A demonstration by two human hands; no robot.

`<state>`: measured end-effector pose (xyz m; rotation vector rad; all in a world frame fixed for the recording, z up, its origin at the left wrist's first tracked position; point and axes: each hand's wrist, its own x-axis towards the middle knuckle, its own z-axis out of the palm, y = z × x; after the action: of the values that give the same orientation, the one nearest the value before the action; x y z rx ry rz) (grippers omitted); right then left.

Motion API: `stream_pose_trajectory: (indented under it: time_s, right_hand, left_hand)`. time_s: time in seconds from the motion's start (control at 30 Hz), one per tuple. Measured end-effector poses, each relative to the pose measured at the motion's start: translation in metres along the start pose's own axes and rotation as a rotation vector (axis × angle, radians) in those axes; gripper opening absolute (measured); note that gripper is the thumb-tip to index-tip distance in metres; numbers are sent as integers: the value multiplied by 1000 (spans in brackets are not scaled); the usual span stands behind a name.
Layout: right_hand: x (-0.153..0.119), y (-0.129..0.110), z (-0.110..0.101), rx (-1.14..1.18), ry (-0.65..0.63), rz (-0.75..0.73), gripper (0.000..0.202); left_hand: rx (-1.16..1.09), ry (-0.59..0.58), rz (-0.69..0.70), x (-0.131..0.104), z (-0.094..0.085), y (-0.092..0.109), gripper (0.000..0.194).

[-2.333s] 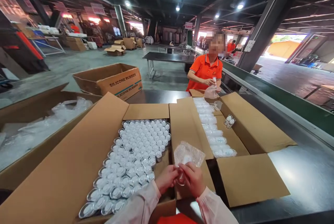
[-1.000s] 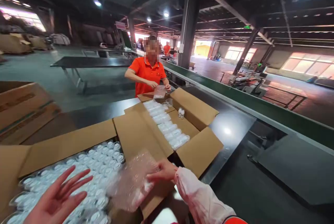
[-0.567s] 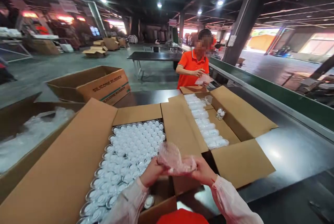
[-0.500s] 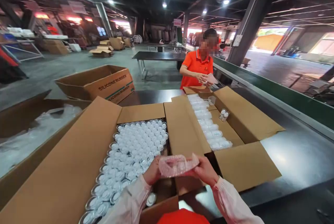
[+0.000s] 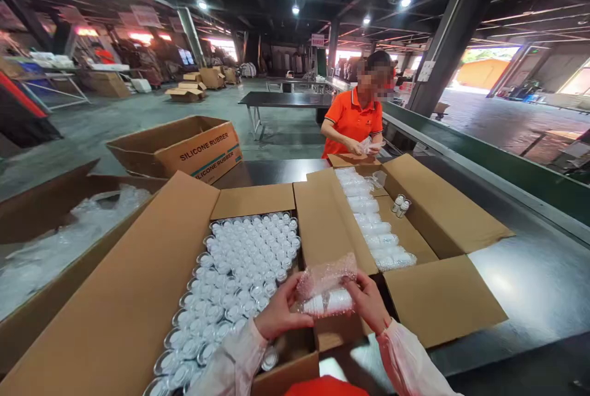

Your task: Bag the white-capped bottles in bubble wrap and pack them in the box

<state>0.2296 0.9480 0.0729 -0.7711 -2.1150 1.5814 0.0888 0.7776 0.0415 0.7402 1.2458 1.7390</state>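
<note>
A clear bubble wrap bag (image 5: 326, 274) spans the space between my two hands, with white cylindrical bottles (image 5: 328, 302) showing at its lower side. My left hand (image 5: 282, 310) grips its left end, thumb below and fingers behind. At the right end, my right hand (image 5: 369, 300) pinches the wrap. Below and left of my hands, an open carton (image 5: 255, 199) holds many upright white-capped bottles (image 5: 249, 254). To the right, a second carton (image 5: 447, 291) contains a row of wrapped bundles (image 5: 380, 240) and a few unwrapped bottles (image 5: 400, 205).
A co-worker in an orange shirt (image 5: 348, 118) handles plastic wrap across the metal table (image 5: 507, 273). At left stands a box of clear bags (image 5: 78, 242); behind it is a "SILICONE RUBBER" carton (image 5: 198, 150). A green conveyor belt (image 5: 483, 162) runs along the right.
The wrap in my hands has turned, and white bottles now show in it. My left fingers have spread along its end. The view has shifted slightly left.
</note>
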Motion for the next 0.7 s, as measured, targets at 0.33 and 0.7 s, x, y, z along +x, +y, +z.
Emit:
stream_pose_trajectory:
  time_s: [0.33,0.7]
  right_hand:
    - [-14,12,-17,-284,-252,-351,34]
    - [8,24,-22,-719,-412,-356,54]
  left_hand:
    - [238,100,61,5,4,-17,10]
    - [257,251,-150,31,23,-39,31]
